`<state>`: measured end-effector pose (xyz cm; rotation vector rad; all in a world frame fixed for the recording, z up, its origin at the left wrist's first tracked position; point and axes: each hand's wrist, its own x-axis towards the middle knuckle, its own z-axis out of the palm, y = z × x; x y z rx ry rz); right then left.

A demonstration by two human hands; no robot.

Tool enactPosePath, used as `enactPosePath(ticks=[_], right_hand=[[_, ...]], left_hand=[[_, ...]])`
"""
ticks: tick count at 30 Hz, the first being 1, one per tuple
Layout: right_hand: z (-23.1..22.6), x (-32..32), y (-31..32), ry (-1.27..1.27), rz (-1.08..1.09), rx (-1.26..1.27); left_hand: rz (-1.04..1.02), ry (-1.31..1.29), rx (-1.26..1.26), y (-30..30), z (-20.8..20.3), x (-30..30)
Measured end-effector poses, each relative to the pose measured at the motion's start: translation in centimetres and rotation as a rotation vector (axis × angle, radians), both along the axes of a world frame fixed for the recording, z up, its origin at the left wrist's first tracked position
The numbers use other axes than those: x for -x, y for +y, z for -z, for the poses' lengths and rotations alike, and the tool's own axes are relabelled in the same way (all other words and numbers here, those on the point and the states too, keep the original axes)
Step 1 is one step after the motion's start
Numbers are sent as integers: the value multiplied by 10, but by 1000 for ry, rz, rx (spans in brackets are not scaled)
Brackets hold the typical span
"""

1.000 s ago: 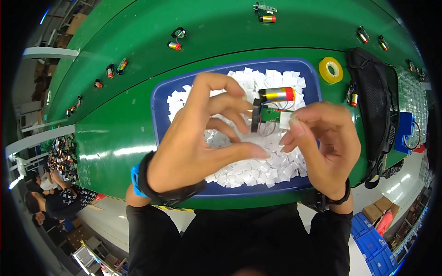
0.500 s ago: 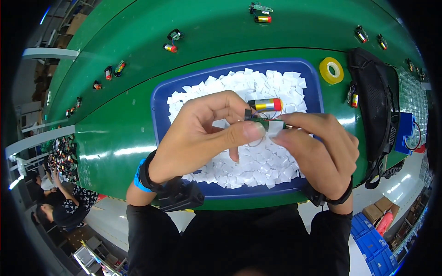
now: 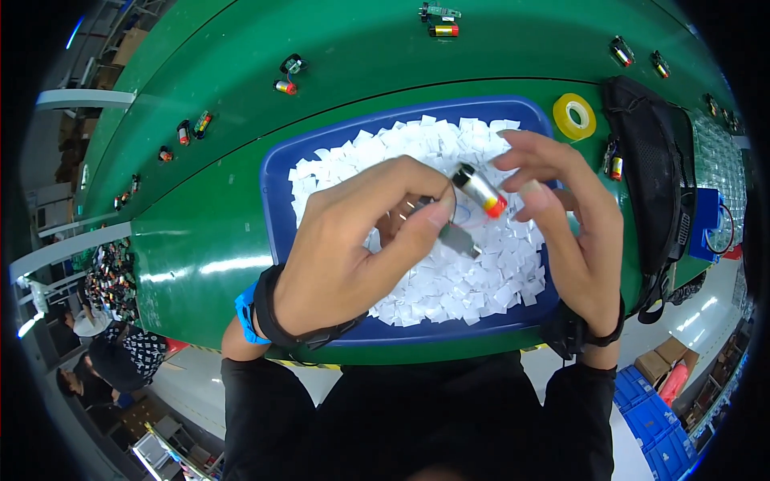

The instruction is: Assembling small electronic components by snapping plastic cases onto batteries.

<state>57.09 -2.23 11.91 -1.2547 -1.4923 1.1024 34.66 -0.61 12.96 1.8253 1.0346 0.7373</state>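
Note:
Over a blue tray [image 3: 277,180] of small white paper squares [image 3: 425,301], my left hand [image 3: 345,248] pinches a small circuit board [image 3: 459,240] between thumb and fingers. The board is slightly blurred, and its grey end sticks out past my thumb toward the lower right. A cylindrical battery [image 3: 480,192], silver with a red end and a black end, hangs tilted just above the board, with thin wires beside it. My right hand [image 3: 581,232] is open, its fingers spread beside the battery. Whether a fingertip touches the battery I cannot tell.
Several battery-and-board assemblies [image 3: 443,30] lie on the green bench beyond the tray. A yellow tape roll [image 3: 574,117] and a black bag [image 3: 650,168] are at the right. A pile of assemblies [image 3: 110,276] and another person [image 3: 120,357] are at the far left.
My right hand has let go of the board's end and opened, moving up and right. The board has tilted down to the right, and the battery has swung from level to slanted.

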Motion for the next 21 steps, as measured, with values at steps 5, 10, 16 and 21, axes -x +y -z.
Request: enactPosePath(ticks=[5,10,16,21], right_hand=[[6,6,-5,57,-193,109],[9,3,-4,85,-136,-5],[13,-5,-1,11,-219,-209],[6,-3,5,-185,-344,-497]], left_hand=[[105,149,35,-3,-3,-1],[121,-23,124,-3,4,-1],[142,-344,919,7,-6,7],[178,-511,1027,22,9,13]])
